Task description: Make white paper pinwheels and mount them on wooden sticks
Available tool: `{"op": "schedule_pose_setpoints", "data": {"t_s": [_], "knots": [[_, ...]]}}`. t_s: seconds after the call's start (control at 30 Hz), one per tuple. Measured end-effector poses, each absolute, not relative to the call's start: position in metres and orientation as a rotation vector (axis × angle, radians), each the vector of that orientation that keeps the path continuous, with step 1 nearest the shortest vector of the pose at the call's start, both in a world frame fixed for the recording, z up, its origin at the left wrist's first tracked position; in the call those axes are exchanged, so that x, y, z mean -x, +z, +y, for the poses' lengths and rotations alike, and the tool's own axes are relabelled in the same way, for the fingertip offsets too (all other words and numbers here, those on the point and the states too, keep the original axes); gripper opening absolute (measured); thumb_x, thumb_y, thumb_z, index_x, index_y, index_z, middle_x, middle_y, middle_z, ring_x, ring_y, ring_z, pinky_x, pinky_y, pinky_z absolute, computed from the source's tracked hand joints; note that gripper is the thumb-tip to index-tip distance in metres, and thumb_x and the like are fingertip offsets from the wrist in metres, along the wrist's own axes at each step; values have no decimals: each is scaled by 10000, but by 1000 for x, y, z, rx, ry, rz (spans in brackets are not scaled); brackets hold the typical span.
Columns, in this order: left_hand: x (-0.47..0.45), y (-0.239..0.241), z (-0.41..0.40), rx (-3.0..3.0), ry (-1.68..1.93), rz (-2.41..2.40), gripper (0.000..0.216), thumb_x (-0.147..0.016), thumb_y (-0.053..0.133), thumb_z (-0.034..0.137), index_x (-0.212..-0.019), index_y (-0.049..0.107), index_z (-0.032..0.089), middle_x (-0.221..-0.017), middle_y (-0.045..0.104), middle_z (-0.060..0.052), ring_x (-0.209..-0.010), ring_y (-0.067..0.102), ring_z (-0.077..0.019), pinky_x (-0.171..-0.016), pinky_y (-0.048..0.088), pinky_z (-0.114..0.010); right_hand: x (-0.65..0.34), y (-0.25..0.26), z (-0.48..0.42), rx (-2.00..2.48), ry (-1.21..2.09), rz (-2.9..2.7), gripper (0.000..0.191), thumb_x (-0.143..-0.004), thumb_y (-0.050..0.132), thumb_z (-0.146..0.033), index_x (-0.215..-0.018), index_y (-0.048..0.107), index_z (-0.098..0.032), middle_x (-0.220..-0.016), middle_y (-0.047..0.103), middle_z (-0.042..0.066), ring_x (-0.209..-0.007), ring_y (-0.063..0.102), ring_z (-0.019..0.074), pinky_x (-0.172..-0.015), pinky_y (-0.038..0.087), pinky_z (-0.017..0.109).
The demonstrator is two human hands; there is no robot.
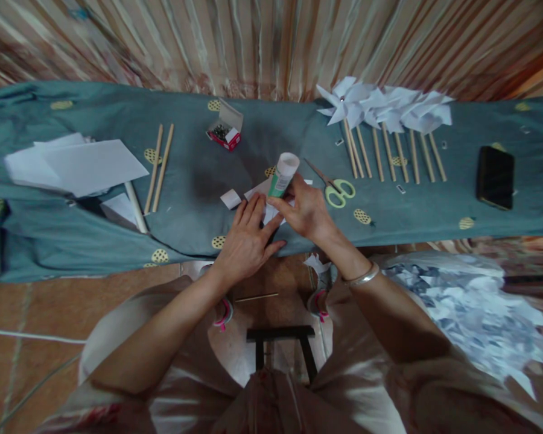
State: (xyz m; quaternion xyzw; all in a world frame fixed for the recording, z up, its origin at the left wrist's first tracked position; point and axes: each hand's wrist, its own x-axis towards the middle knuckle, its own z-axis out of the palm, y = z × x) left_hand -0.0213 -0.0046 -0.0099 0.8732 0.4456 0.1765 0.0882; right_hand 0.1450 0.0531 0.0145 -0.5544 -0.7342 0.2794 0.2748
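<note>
My right hand (304, 207) is closed round a green and white glue stick (282, 175), held upside down with its lower end against a piece of white paper (271, 213). My left hand (248, 240) lies flat with its fingers spread, pressing on the same paper. The glue's tip is hidden by my fingers. A small white paper square (230, 199) sits just left of my left fingertips. Scissors (337, 188) with light green handles rest to the right of my right hand.
Paper pinwheels (389, 108) on wooden sticks line the back right, with a black phone (496, 177) beyond. A red box of pins (225, 132) stands open. Two sticks (159, 169) and stacked white paper (85, 166) are left. A bag of paper pieces (470, 301) sits below right.
</note>
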Motion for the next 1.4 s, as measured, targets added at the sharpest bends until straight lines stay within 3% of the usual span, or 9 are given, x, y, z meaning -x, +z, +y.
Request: {"op": "schedule_pose_setpoints", "data": {"t_s": [0.4, 0.6, 1.07, 1.27, 1.4], "knots": [[22, -11, -5, -2595, 531, 1324, 559, -933, 558, 475, -1408, 470, 193, -1590, 295, -210, -1480, 251, -402, -1166, 265, -618, -151, 14, 50, 1513, 691, -2018, 413, -871, 576, -568, -1093, 556, -221, -845, 704, 61, -781, 671, 267, -710, 518, 394], [22, -12, -5, -2589, 530, 1334, 562, -933, 558, 482, -1420, 454, 221, -1597, 294, -186, -1484, 249, -390, -1166, 259, -626, -157, 10, 51, 1515, 703, -2003, 437, -870, 576, -586, -1126, 562, -232, -889, 719, 69, -784, 686, 261, -695, 521, 381], [22, -12, -5, -2585, 528, 1344, 534, -928, 571, 473, -1391, 491, 219, -1596, 302, -183, -1486, 248, -385, -1165, 259, -626, -160, 7, 57, 1506, 728, -1930, 399, -855, 634, -475, -1141, 564, -205, -926, 747, 94, -840, 708, 286, -726, 544, 397], [21, -11, -5, -2612, 540, 1343, 524, -937, 552, 474, -1374, 507, 189, -1576, 321, -210, -1480, 258, -393, -1171, 255, -614, -155, 3, 65, 1479, 781, -1708, 376, -805, 678, -469, -1050, 585, -200, -923, 735, 79, -847, 708, 269, -771, 569, 419], [22, -13, -4, -2612, 572, 1329, 516, -944, 542, 469, -1375, 503, 188, -1587, 298, -212, -1485, 243, -396, -1162, 263, -621, -159, 3, 77, 1350, 935, -1341, 336, -742, 743, -474, -869, 578, -211, -723, 661, -9, -706, 658, 173, -675, 556, 316]]}}
